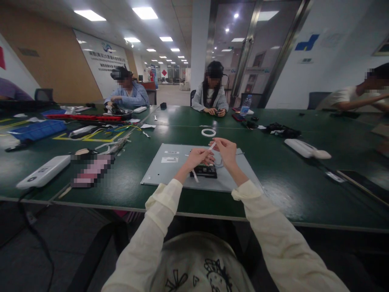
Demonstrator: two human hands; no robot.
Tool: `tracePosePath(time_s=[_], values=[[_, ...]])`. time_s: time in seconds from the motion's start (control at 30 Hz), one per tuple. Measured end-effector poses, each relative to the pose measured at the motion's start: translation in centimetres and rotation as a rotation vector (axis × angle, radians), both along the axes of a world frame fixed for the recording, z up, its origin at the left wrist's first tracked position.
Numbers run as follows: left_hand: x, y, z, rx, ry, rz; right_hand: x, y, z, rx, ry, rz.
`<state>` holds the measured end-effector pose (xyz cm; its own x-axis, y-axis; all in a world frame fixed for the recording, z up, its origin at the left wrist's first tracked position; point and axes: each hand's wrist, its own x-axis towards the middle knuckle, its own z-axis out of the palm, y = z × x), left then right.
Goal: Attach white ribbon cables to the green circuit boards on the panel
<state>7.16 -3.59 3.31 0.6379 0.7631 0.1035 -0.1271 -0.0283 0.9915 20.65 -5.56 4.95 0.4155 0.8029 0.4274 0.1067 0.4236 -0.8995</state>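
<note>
Between left fingers [207,152] and right fingers [219,142] runs a white strip [212,146].

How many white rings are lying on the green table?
1: the white ring lies on the table, just beyond the grey panel. Others may be hidden.

Bright ceiling panels [145,13], tan wall [54,61], white pillar [199,40], glass doors [232,61].

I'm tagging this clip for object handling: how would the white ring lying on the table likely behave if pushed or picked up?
The white ring looks thin with an open centre, so it is probably light. Lying flat on the green tabletop, it would likely slide, not roll; stood on edge, its round outline might let it roll.
</note>
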Motion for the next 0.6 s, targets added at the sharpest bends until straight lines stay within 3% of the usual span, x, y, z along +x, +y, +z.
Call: tracePosePath(time_s=[0.3, 0.4, 0.5, 0.6], values=[[0.1, 0.0, 0.0, 0.016, -0.014, 0.012, 0.3, 0.7, -0.8, -0.011, -0.212, -0.097], [-0.1, 0.1, 0.0, 0.044, -0.017, 0.021, 1.1, 1.0, -0.8, -0.104, -0.169, -0.135], [-0.3, 0.1, 0.2, 0.075, -0.028, 0.051, 1.9, 0.8, -0.5, -0.317, -0.051, 0.039], [-0.4, 0.1, 0.3, 0.085, -0.014, 0.089, 1.8, 0.3, -0.1, -0.382, 0.113, 0.270]])
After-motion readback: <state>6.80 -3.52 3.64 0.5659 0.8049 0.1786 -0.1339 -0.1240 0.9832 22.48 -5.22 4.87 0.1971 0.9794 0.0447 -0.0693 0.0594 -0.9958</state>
